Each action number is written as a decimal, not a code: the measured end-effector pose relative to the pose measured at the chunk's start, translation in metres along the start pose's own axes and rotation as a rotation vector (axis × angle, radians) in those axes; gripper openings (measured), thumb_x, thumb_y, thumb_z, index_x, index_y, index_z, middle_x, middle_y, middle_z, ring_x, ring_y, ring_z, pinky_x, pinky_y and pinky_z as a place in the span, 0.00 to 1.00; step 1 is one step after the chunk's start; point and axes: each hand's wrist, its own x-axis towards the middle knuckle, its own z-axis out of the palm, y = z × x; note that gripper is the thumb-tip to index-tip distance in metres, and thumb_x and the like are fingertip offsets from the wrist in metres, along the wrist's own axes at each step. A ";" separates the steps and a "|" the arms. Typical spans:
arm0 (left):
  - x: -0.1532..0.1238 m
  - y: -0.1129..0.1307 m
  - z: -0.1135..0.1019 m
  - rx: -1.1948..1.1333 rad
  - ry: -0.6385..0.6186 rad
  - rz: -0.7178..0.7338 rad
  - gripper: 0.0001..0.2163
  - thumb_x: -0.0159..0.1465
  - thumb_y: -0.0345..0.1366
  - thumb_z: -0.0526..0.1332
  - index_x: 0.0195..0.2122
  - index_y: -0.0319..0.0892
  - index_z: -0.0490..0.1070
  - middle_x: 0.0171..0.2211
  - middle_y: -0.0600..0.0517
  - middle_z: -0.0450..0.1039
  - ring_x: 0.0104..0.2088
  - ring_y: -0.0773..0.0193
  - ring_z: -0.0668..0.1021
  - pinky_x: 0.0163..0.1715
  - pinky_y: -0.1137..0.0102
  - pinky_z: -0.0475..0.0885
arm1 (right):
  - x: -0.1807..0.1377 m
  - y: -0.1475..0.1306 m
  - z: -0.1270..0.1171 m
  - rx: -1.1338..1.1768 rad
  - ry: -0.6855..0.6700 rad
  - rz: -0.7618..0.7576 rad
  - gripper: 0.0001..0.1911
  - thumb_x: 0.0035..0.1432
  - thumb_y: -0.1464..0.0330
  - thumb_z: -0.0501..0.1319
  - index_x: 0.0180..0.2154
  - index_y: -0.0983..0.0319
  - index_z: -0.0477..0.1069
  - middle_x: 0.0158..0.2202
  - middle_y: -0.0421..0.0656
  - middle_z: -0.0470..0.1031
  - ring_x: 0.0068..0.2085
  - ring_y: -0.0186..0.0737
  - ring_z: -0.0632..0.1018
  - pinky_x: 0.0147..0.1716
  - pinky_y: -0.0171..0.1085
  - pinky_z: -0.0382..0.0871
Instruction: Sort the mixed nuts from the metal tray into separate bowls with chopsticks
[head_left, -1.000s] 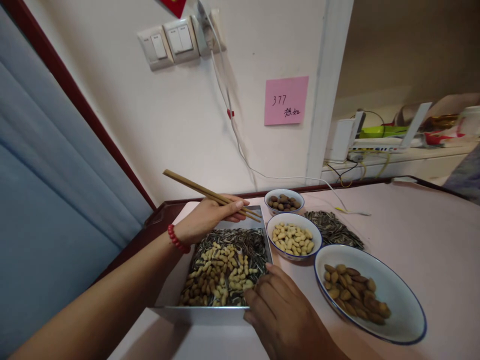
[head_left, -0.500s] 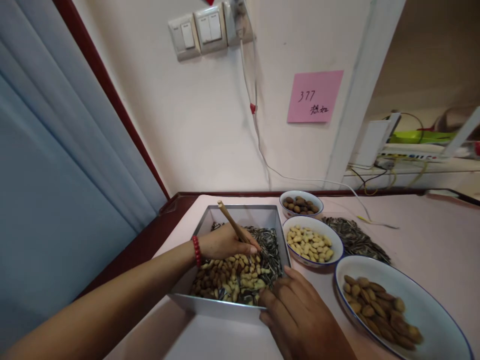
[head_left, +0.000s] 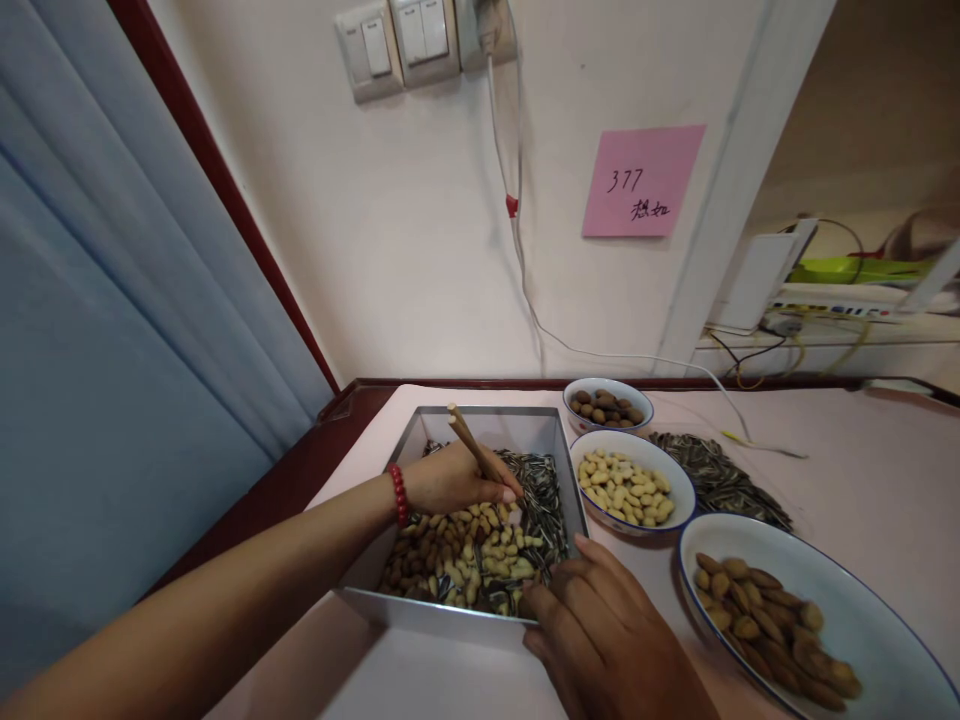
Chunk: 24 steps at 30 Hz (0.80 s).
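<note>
My left hand (head_left: pixel 454 480), with a red bead bracelet at the wrist, grips a pair of wooden chopsticks (head_left: pixel 469 436) that slant down into a grey metal box (head_left: pixel 457 617). The lower ends are mostly hidden beneath my fingers. Inside the box, striped sunflower seeds (head_left: pixel 546 490) lie along the far and right sides. Pale peanuts (head_left: pixel 502 560) are heaped near the middle, and brown nuts (head_left: pixel 412 560) fill the left. My right hand (head_left: pixel 611 630) is curled over the near right corner of the box, its fingertips partly hidden at the rim.
Right of the box stand a small bowl of round brown nuts (head_left: pixel 609 407), a bowl of peanuts (head_left: pixel 628 488) and a larger oval bowl (head_left: pixel 870 625) with long brown nuts. Loose sunflower seeds (head_left: pixel 716 482) lie behind it. A white cable (head_left: pixel 637 357) trails onto the table.
The view has shifted slightly, moving the wall and bowls a little in the picture. The chopsticks stay in my left hand over the box, and my right hand stays at its corner.
</note>
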 end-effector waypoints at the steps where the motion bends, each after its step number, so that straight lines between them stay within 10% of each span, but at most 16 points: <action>1: 0.000 0.000 0.000 0.004 0.002 -0.003 0.10 0.63 0.35 0.64 0.43 0.43 0.82 0.40 0.48 0.83 0.40 0.60 0.81 0.42 0.70 0.74 | 0.000 0.000 0.000 0.004 -0.004 -0.003 0.19 0.71 0.68 0.46 0.37 0.62 0.74 0.27 0.40 0.76 0.34 0.39 0.76 0.59 0.41 0.56; 24: -0.020 0.038 -0.033 -0.079 0.096 -0.080 0.13 0.63 0.42 0.64 0.44 0.42 0.81 0.41 0.48 0.82 0.41 0.59 0.81 0.43 0.69 0.75 | 0.000 -0.002 0.001 0.033 0.033 0.009 0.10 0.65 0.73 0.53 0.37 0.65 0.74 0.27 0.41 0.73 0.33 0.40 0.73 0.56 0.45 0.64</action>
